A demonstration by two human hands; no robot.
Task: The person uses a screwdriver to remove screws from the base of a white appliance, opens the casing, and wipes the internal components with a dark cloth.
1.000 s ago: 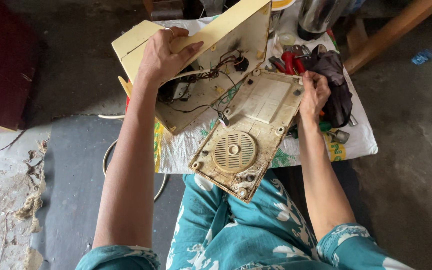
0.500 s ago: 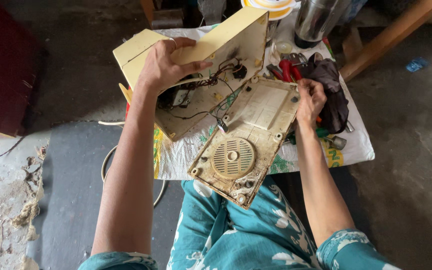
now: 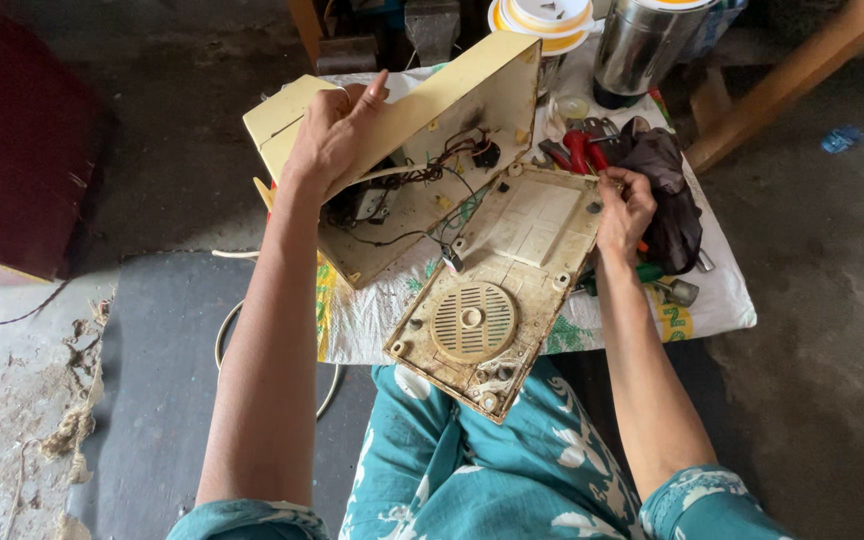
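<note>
Left hand clenched — right hand pinching, both arms outstretched

Open housing lies left of base panel, tools behind.

The cream housing under the left hand is matt plastic, scuffed and soot-stained inside; the base panel at the right hand is the same plastic, grimy, with a moulded round grille. The table cover looks like woven white sacking, the cloth beside it dark and limp. The canister behind is glossy metal; the floor is rough, dull concrete.
</note>
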